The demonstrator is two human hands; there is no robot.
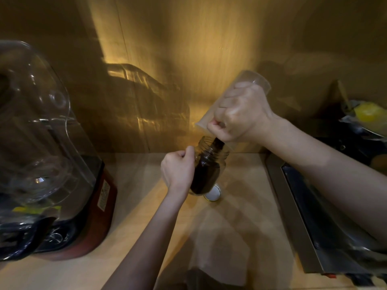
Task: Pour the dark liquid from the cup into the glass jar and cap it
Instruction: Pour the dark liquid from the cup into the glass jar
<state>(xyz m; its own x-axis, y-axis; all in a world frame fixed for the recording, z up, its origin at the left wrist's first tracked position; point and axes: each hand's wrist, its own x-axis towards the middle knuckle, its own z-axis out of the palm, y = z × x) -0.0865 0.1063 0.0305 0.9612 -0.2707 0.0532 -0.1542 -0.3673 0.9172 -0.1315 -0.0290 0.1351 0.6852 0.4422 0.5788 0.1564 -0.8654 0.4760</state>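
Head view: my right hand [236,116] grips the upended cup [240,97] at twelve o'clock over the jar [209,164], which my left hand [178,170] clasps steady against spills.

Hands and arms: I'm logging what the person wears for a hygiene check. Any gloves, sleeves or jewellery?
No gloves on the left hand or the right hand. Both forearms are bare, no sleeves in view. No rings, watch or bracelets show on the visible sides.
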